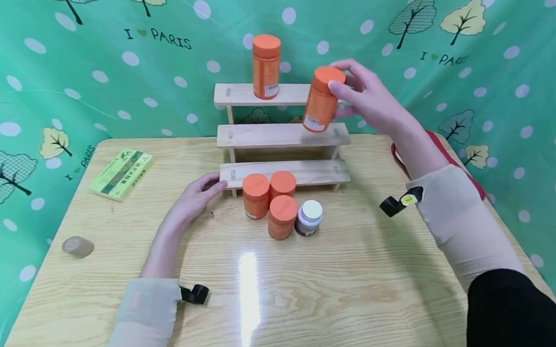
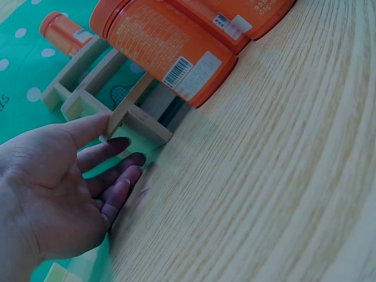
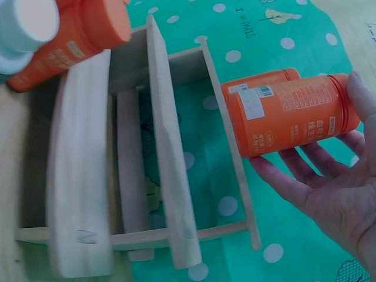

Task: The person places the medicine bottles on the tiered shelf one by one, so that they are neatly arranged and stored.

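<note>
My right hand [image 1: 367,93] grips an orange bottle [image 1: 320,102] near its cap, with fingers and thumb round it. The bottle tilts in front of the right part of the wooden rack's top step [image 1: 239,93]. Another orange bottle [image 1: 267,68] stands upright on that step, left of the middle. My left hand [image 2: 53,182] holds the left end of the rack's bottom step [image 2: 141,123], thumb on the board and fingers curled below. Several orange-capped bottles [image 1: 283,216] stand before the rack, beside a small white-capped bottle [image 1: 309,218].
A green and yellow packet [image 1: 121,174] lies at the table's back left. Nearer on that side is a small grey-brown cylinder [image 1: 78,247]. Partly behind my right forearm sits a red-edged item [image 1: 475,182]. A green patterned cloth [image 1: 163,84] hangs behind the table.
</note>
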Action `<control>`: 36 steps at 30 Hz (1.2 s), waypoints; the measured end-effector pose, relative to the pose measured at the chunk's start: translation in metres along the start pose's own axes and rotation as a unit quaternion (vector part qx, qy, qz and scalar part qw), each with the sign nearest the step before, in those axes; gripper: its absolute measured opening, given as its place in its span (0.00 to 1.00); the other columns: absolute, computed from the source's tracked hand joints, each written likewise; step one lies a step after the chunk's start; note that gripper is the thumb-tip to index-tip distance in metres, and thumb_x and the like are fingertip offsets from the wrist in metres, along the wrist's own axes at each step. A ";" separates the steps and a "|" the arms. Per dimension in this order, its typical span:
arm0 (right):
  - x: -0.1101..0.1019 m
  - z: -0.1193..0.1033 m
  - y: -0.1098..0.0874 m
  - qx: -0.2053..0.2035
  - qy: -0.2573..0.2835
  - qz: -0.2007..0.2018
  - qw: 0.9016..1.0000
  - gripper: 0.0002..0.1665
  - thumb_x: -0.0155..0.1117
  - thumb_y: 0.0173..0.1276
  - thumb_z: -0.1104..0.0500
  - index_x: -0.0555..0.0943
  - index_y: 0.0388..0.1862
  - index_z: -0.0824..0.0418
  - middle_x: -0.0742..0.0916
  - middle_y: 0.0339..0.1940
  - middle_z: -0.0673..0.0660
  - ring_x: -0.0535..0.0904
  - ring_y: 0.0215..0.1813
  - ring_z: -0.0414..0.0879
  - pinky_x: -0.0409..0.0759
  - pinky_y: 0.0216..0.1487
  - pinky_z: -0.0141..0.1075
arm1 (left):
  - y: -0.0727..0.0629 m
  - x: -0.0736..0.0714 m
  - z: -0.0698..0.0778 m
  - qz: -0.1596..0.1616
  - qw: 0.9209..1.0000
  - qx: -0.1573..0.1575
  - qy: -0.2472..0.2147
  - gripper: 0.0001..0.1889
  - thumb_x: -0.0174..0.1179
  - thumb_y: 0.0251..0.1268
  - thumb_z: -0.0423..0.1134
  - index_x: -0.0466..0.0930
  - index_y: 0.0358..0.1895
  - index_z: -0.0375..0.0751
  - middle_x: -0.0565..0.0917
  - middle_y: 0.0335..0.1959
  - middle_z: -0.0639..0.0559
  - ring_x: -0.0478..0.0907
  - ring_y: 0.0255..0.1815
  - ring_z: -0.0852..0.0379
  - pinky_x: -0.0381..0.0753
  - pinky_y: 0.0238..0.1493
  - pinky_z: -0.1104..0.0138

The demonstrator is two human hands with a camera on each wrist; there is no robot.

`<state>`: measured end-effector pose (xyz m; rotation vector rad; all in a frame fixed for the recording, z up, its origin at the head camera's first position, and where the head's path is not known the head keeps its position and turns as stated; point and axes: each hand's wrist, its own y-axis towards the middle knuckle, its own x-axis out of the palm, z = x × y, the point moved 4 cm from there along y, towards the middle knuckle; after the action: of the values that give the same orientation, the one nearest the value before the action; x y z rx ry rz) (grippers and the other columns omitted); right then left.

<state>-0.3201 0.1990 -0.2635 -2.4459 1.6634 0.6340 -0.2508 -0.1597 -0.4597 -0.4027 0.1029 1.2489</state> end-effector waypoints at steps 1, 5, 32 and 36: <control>-0.001 -0.002 0.004 0.003 0.003 0.003 1.000 0.23 0.60 0.78 0.48 0.71 0.68 0.48 0.81 0.64 0.56 0.77 0.64 0.52 0.90 0.47 0.38 | 0.000 0.000 0.000 0.000 1.000 0.000 0.000 0.35 0.55 0.78 0.55 0.62 0.78 0.39 0.65 0.79 0.36 0.58 0.82 0.38 0.56 0.83 0.45; -0.005 -0.009 0.019 0.010 0.006 0.014 1.000 0.24 0.61 0.77 0.47 0.71 0.68 0.48 0.80 0.64 0.55 0.76 0.65 0.53 0.91 0.47 0.41 | -0.001 0.000 0.001 -0.003 1.000 0.003 0.004 0.35 0.54 0.79 0.55 0.61 0.79 0.39 0.64 0.80 0.36 0.57 0.82 0.37 0.57 0.83 0.44; -0.004 -0.003 0.083 0.078 -0.007 0.051 0.996 0.23 0.60 0.76 0.42 0.69 0.66 0.43 0.78 0.67 0.54 0.76 0.65 0.50 0.85 0.58 0.52 | 0.002 0.001 -0.002 -0.002 1.000 0.002 0.001 0.33 0.54 0.79 0.54 0.63 0.77 0.40 0.66 0.78 0.37 0.58 0.82 0.39 0.56 0.83 0.45; -0.002 -0.002 0.084 0.082 -0.012 0.052 0.995 0.24 0.60 0.76 0.41 0.69 0.66 0.43 0.78 0.68 0.54 0.76 0.65 0.50 0.85 0.58 0.53 | 0.002 0.000 -0.001 -0.001 1.000 0.006 0.006 0.32 0.54 0.79 0.54 0.64 0.77 0.40 0.67 0.78 0.37 0.58 0.82 0.39 0.56 0.83 0.44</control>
<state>-0.3963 0.1674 -0.2499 -2.2430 1.7666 0.5137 -0.2524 -0.1596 -0.4614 -0.3995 0.1209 1.2443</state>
